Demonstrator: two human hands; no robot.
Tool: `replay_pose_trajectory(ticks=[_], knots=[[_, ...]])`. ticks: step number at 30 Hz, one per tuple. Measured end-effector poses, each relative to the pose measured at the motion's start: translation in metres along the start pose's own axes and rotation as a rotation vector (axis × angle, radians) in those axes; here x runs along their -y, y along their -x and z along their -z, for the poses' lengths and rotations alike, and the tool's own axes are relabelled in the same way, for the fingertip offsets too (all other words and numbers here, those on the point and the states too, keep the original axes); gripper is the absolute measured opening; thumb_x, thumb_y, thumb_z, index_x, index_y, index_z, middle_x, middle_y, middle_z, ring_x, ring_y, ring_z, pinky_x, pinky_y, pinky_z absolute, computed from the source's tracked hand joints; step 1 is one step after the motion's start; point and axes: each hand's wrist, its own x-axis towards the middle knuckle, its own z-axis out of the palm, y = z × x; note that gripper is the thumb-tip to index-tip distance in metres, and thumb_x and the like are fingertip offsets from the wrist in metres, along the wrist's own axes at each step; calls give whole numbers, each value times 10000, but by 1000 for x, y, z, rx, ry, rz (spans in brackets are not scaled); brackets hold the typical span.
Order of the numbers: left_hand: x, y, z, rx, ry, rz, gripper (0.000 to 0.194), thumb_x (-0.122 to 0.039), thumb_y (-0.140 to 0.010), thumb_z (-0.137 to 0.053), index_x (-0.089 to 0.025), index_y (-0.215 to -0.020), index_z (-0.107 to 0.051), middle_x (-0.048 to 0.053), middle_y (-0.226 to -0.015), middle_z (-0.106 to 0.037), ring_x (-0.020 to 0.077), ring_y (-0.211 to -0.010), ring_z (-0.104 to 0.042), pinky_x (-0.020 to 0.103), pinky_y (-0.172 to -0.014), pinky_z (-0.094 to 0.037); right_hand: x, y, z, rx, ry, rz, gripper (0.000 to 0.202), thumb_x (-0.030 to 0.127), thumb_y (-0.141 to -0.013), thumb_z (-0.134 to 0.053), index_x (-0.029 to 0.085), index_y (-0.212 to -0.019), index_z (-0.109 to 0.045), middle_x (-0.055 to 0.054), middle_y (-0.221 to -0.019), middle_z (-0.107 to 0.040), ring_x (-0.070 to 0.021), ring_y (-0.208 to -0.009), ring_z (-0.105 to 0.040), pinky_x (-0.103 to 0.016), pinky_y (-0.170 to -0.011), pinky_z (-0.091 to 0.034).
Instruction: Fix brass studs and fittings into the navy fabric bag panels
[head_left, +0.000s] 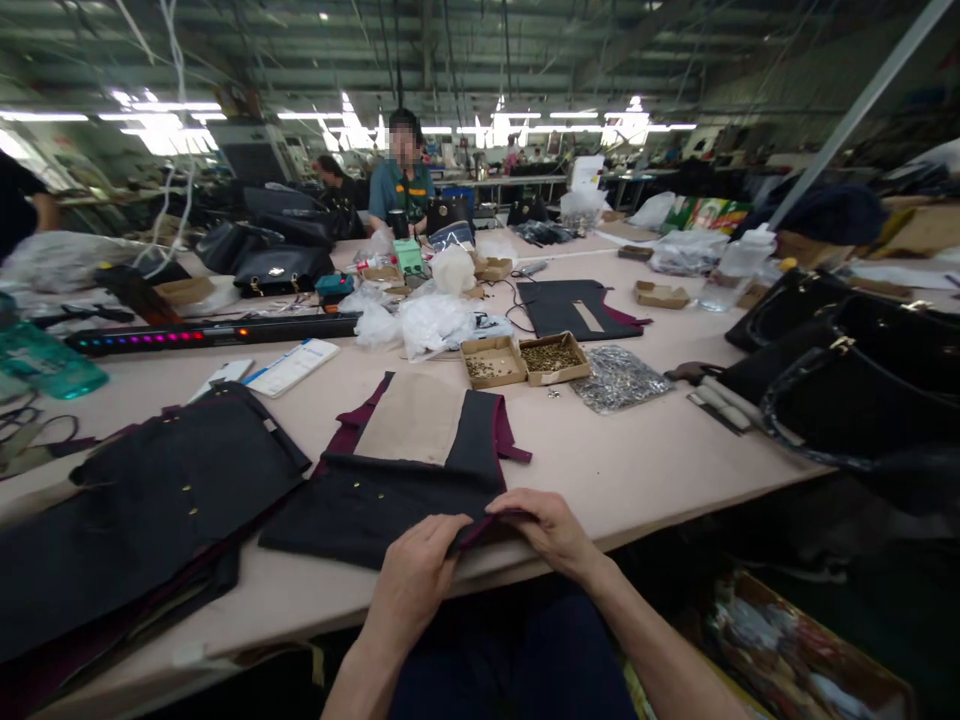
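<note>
My left hand (424, 565) and right hand (549, 525) pinch a maroon-lined black fabric panel (420, 490), table edge (675, 517) on its near side, open room right of it.

On the tabletop (600, 450) beyond your left hand (421, 565) lies a fabric panel (409, 490), stacked panels (187, 480) further left. Bags (885, 375) sit right of your right hand (553, 525).
</note>
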Motion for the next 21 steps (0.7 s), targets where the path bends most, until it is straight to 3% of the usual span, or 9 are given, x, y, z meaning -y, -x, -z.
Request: replay_pose_trajectory(ticks=[7, 14, 17, 21], knots=[[-16, -33, 6, 140, 126, 278, 216, -298, -1037, -480, -286, -1124, -677, 37, -1027, -778, 242, -989, -740, 323, -840, -512, 14, -8, -1, -133, 3, -229, 205, 312, -1028, -574, 184, -988, -728, -8, -902, -731, -173, -834, -664, -246, -752, -488], [-8, -46, -1, -6, 308, 461, 194, -321, -933, -643, -282, -1104, -562, 3, -1061, -735, 212, -962, -709, 331, -840, -510, 5, -19, -13, -213, 217, -369, 133, 266, -950, -634, 181, -902, -724, 3, -746, -688, -152, -672, -622, -238, -619, -417], [-2, -43, -6, -74, 328, 363, 167, -265, -914, -652, -263, -1049, -554, 20, -1125, -691, 208, -1035, -676, 358, -919, -523, 3, -22, -13, -217, 259, -372, 76, 188, -882, -680, 191, -922, -745, 2, -816, -671, -132, -681, -618, -232, -642, -426], [-2, -41, -5, -170, 173, 107, 88, -158, -930, -612, -237, -970, -603, 59, -1178, -640, 239, -1172, -595, 417, -1020, -502, 1, -28, -11, -209, 263, -393, 199, 145, -806, -725, 188, -1001, -731, -23, -981, -658, -114, -685, -607, -238, -676, -464]])
